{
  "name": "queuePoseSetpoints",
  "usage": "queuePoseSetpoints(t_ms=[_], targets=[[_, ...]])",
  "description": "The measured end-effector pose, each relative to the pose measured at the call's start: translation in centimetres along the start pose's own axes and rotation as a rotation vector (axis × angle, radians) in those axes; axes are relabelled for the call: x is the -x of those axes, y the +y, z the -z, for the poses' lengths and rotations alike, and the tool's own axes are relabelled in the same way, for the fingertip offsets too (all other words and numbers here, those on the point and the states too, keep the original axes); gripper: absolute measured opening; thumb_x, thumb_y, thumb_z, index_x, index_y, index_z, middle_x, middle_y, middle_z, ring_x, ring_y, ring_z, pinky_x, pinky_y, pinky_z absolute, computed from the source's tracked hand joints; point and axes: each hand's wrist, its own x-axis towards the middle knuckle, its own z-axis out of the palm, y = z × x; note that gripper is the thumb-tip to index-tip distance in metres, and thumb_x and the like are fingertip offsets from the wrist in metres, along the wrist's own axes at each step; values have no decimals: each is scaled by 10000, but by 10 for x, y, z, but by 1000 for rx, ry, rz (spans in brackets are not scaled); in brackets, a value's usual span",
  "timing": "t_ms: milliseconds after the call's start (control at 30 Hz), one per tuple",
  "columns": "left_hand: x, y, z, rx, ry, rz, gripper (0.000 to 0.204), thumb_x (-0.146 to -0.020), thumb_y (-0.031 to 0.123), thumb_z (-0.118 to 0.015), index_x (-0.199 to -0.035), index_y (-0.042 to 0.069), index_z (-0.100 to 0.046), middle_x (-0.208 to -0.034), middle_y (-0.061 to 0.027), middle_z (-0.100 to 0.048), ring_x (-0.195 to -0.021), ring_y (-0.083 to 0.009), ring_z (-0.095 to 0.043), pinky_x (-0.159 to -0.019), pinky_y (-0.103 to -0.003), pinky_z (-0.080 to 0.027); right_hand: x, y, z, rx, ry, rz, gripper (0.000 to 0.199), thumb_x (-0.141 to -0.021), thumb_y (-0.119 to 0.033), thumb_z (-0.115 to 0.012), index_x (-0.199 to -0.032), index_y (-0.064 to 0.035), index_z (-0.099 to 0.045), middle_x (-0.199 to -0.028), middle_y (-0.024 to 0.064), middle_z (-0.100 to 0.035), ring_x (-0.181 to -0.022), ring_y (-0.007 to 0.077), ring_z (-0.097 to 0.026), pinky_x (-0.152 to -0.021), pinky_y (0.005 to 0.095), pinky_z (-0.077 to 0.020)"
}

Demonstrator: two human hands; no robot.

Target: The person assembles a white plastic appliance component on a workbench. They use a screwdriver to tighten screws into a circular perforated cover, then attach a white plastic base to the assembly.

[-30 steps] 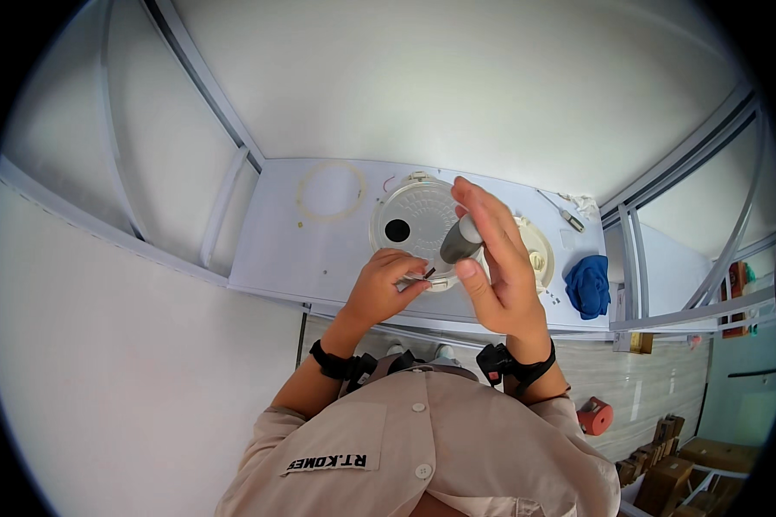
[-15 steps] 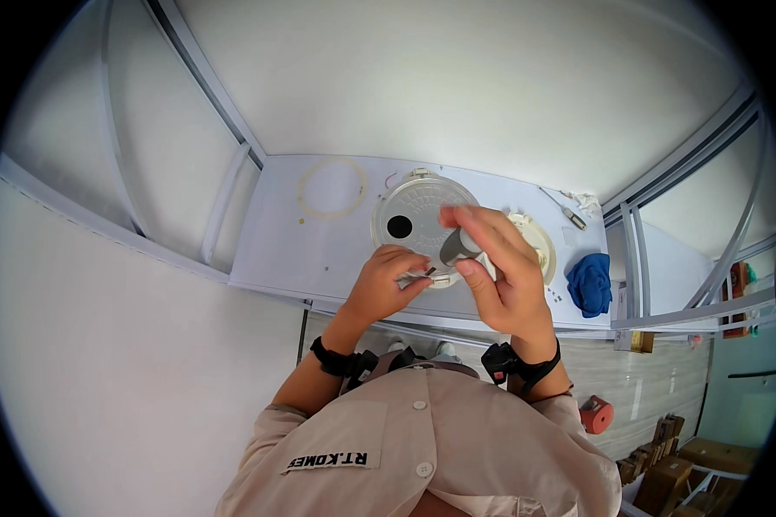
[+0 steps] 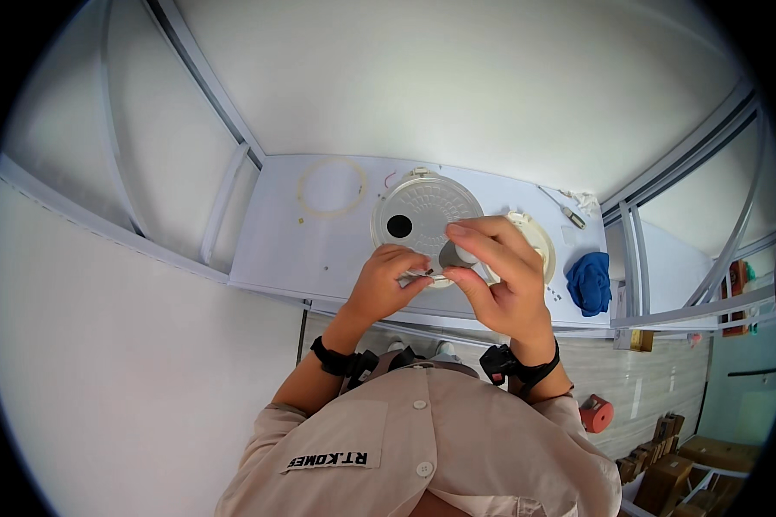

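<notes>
Hands: two are seen over the one white table (image 3: 276, 250); a dark strap is worn on each wrist, two in all.
Left hand (image 3: 386, 283): thumb and forefinger are brought nearly together; one small dark piece (image 3: 428, 271) is pinched at their tips; its kind cannot be told at this size.
Right hand (image 3: 509, 284): thumb and fingers are curved round one grey cylinder (image 3: 451, 254) with a pale end; it is held tilted above the near right part of the disc.
Disc: one round translucent disc (image 3: 431, 202) is seen on the table, beneath and beyond the hands; one black circle (image 3: 399, 227) is borne on its left part; two tabs are shown, one at the far edge, one at the near.
Left of disc: one thin yellowish ring (image 3: 301, 191) is laid flat; one short red strand (image 3: 390, 179) lies between ring and disc.
Right of disc: one cream round part (image 3: 543, 246) is partly hidden by the right hand; one screwdriver (image 3: 573, 218) and one bunched blue cloth (image 3: 589, 284) are placed farther right.
</notes>
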Motion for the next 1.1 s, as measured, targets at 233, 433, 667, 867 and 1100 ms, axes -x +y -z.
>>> queuePoseSetpoints(t_ms=[233,433,667,867,1100], targets=[[0,-4,-6,1,52,-40,258,-787,126,-883,-1006,77,-755,-929,-48,-781,-955,-281,-712,-889,-413,-533,11,9,-15,237,184,78,510,-763,-88,-903,-1244,-31,-746,-1115,130,-629,-925,248,-618,-709,324,-518],[-1,-3,-3,11,34,-41,241,-797,136,-883,-988,70,-751,-942,-52,-788,-948,-282,-714,-877,-411,-535,0,0,-11,-57,82,-13,590,-815,-118,-894,-1347,19,-676,-1224,168,-637,-1054,287,-651,-910,365,-531],[-1,-6,-3,33,-8,-9,224,-810,137,-872,-988,80,-748,-935,-52,-784,-949,-292,-709,-866,-411,-537,14,11,-12,119,133,-69,623,-815,-127,-899,-1370,24,-659,-1345,206,-604,-1201,313,-609,-987,397,-513],[-3,-2,1,26,6,-17,211,-814,131,-862,-977,83,-738,-931,-51,-780,-939,-294,-709,-869,-414,-536,-6,-1,-19,-194,126,-66,565,-793,-113,-905,-1312,-2,-710,-1210,159,-638,-998,274,-657,-833,349,-546],[-5,-2,1,56,-11,-33,208,-812,109,-855,-980,82,-736,-920,-46,-779,-928,-291,-715,-884,-410,-532,1,9,-12,105,116,20,520,-802,-84,-884,-1288,3,-725,-1156,155,-652,-955,255,-665,-810,332,-556]])
